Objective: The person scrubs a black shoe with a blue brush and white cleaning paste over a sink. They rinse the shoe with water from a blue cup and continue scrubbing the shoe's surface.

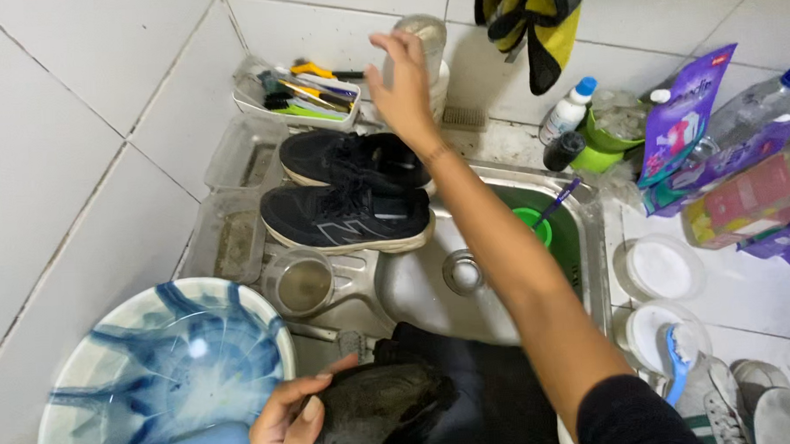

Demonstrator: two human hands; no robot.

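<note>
1. Reaching to the upper middle of the frame, our right hand (401, 89) curls its fingers around a tall clear bottle (425, 39) that stands against the tiled wall, just behind the shoes; the grip looks closed on the bottle's side.
2. Our left hand (288, 420), at the bottom centre, lies with its fingers wrapped over a dark wet shoe (380, 411) at the near rim of the steel sink (419, 287).
3. We see a pair of black sneakers (348, 190) lying side by side on the sink's left drainboard, directly below the reaching arm, with a small cup of murky water (303, 285) in front of them.
4. A blue-patterned basin (159, 370) fills the lower left, and a tray of brushes (305, 92) sits at the upper left.
5. We judge the bottle could slip, since the hand takes it from the side at full stretch and wet surfaces give poor hold.
6. We think a dropped bottle would land on the sneakers or tip the cup beside them.
7. We also judge the forearm could brush the sneakers, as it passes close above them.
</note>
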